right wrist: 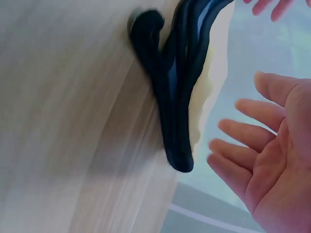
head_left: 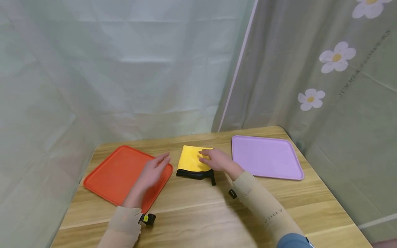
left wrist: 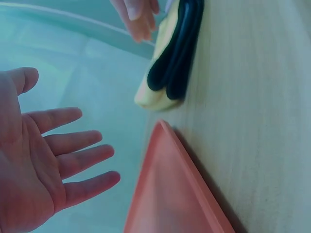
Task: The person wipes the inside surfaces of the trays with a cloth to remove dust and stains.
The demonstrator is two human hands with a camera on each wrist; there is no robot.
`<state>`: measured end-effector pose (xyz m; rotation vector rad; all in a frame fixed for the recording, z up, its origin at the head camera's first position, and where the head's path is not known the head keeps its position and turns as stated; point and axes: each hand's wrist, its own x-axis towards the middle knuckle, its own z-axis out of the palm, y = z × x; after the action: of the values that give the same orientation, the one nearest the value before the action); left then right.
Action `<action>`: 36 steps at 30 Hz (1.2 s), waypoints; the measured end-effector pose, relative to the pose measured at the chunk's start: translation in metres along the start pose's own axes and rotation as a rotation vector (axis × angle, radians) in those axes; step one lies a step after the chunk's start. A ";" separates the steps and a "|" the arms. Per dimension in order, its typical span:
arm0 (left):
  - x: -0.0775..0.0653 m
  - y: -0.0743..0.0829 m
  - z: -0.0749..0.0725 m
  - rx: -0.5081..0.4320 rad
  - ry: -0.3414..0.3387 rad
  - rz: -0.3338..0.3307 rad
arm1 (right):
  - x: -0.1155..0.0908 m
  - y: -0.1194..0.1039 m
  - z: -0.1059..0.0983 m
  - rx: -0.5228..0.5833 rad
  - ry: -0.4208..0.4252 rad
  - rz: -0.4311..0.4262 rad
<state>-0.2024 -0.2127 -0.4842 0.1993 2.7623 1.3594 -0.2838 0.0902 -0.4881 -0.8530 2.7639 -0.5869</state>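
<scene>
A folded yellow cloth (head_left: pixel 190 159) with black edging lies mid-table, its folded layers stacked at the near side. One black-edged corner sticks out at its near right. My right hand (head_left: pixel 218 161) is over the cloth's right part, fingers spread and nothing held. In the right wrist view the palm of that hand (right wrist: pixel 277 160) faces the black edging (right wrist: pixel 177 97), with a gap between. To the left of the cloth, my left hand (head_left: pixel 152 174) hovers above the red tray's right side, fingers extended. The left wrist view shows its bare palm (left wrist: pixel 34 160).
The red tray (head_left: pixel 119 172) sits at an angle on the left of the wooden table (head_left: pixel 192 217). A purple tray (head_left: pixel 265 156) lies at the back right. Pale curtains (head_left: pixel 155 69) hang close behind the table, with a flower-printed one (head_left: pixel 350 131) at the right.
</scene>
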 end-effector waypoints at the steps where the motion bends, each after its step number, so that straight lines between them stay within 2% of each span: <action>1: -0.004 0.002 0.000 -0.011 0.004 0.010 | -0.002 -0.001 0.000 0.011 0.004 -0.010; 7: -0.026 0.008 0.000 -0.097 0.035 0.047 | -0.012 -0.008 0.005 0.026 0.019 -0.067; 12: -0.044 0.005 -0.003 -0.208 0.019 -0.006 | -0.014 -0.011 0.013 -0.004 0.015 -0.117; 17: -0.054 0.001 -0.005 -0.268 0.008 -0.040 | -0.012 -0.012 0.018 -0.022 0.044 -0.171; 26: -0.070 -0.005 -0.010 -0.365 0.000 -0.068 | -0.010 -0.015 0.020 -0.087 0.069 -0.215; 29: -0.078 -0.009 -0.013 -0.399 0.009 -0.079 | -0.011 -0.019 0.021 -0.104 0.055 -0.224; 36: -0.094 -0.016 -0.019 -0.424 0.032 -0.107 | -0.010 -0.029 0.025 -0.154 0.026 -0.195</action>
<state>-0.1128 -0.2506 -0.4860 0.0081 2.3896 1.8812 -0.2543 0.0662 -0.4979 -1.1659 2.7971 -0.4222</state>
